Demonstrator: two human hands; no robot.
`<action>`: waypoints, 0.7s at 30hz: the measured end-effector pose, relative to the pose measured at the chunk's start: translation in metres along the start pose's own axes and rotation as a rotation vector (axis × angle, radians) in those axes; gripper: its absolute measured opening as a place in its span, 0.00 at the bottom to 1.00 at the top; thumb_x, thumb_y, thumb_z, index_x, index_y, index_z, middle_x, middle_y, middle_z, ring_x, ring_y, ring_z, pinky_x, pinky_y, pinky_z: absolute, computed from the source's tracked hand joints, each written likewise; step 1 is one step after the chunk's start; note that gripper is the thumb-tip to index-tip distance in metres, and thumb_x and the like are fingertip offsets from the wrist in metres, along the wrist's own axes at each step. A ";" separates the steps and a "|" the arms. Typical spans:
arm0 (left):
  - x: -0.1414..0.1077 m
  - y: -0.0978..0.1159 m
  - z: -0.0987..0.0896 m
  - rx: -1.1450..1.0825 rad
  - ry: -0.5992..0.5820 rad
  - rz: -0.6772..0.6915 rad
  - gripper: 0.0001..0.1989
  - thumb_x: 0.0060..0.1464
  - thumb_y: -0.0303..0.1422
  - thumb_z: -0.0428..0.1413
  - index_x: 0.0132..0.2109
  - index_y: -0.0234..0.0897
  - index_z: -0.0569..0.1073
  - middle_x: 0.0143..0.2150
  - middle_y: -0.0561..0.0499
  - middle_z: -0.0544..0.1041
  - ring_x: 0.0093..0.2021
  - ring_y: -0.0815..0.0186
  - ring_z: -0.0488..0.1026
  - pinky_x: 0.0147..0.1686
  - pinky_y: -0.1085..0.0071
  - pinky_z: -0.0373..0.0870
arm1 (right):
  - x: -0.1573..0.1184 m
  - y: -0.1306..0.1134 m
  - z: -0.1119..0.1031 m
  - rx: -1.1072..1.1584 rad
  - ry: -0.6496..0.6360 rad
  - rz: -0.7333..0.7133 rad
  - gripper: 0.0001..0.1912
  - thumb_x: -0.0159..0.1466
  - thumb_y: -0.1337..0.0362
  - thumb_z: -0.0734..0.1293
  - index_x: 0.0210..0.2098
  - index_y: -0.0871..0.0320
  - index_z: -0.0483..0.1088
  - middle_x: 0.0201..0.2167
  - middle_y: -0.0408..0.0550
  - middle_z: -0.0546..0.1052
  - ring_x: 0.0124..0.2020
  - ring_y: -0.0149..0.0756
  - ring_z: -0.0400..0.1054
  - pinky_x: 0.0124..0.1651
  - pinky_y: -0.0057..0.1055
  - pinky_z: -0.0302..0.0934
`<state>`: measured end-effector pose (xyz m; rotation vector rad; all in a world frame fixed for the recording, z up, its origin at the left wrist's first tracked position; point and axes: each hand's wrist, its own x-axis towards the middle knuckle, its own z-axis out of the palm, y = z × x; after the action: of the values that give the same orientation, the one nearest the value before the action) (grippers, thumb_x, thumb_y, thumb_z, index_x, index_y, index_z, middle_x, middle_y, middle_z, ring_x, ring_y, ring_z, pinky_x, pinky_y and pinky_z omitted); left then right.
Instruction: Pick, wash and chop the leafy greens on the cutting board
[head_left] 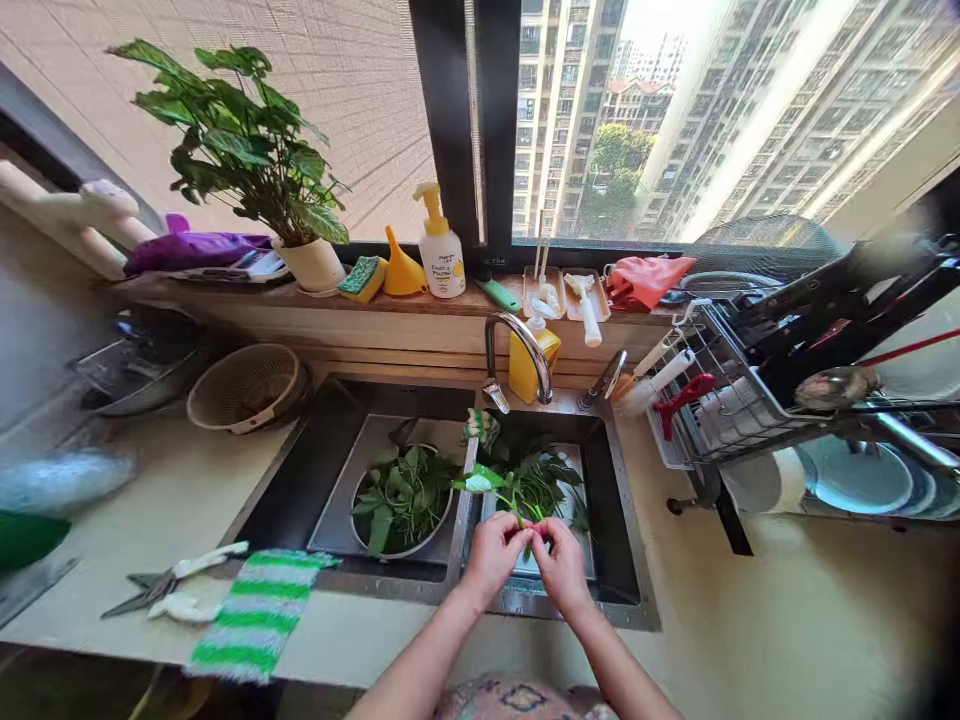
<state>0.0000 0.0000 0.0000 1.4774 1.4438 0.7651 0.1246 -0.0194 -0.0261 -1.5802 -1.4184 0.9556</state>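
Observation:
My left hand and my right hand meet over the front of the right sink basin, both pinching a green leafy stem. Its pale-backed leaf points up and left, near the divider. Below and behind my hands, more leafy greens lie in the right basin. In the left basin, a round metal bowl holds a heap of dark green leaves. The chrome faucet arches behind the basins.
Scissors and a green-striped cloth lie on the left counter. Behind them sits a woven basket. A dish rack stands at the right. A potted plant and a soap bottle line the sill.

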 end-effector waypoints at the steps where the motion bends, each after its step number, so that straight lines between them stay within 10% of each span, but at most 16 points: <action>1: 0.000 0.000 -0.001 -0.010 0.003 -0.008 0.09 0.49 0.33 0.53 0.26 0.34 0.74 0.29 0.47 0.75 0.31 0.65 0.70 0.32 0.71 0.62 | 0.000 0.000 0.001 0.039 0.001 0.026 0.15 0.57 0.54 0.61 0.22 0.59 0.66 0.22 0.46 0.68 0.26 0.34 0.60 0.30 0.28 0.54; 12: -0.002 -0.014 -0.004 0.078 -0.089 -0.102 0.08 0.44 0.32 0.55 0.21 0.34 0.71 0.23 0.51 0.73 0.27 0.67 0.67 0.28 0.73 0.56 | 0.016 -0.030 -0.012 0.729 -0.047 0.369 0.14 0.51 0.54 0.70 0.26 0.59 0.69 0.20 0.40 0.69 0.20 0.25 0.56 0.23 0.22 0.51; 21: 0.002 -0.026 -0.016 0.023 -0.097 -0.160 0.08 0.42 0.32 0.56 0.19 0.35 0.70 0.21 0.54 0.70 0.25 0.68 0.63 0.27 0.73 0.54 | 0.068 -0.061 -0.103 1.271 0.259 0.290 0.12 0.46 0.64 0.74 0.26 0.56 0.67 0.28 0.37 0.72 0.25 0.21 0.62 0.25 0.17 0.59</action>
<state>-0.0251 0.0022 -0.0174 1.3789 1.4807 0.5729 0.2006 0.0450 0.0699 -0.8436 -0.1931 1.3505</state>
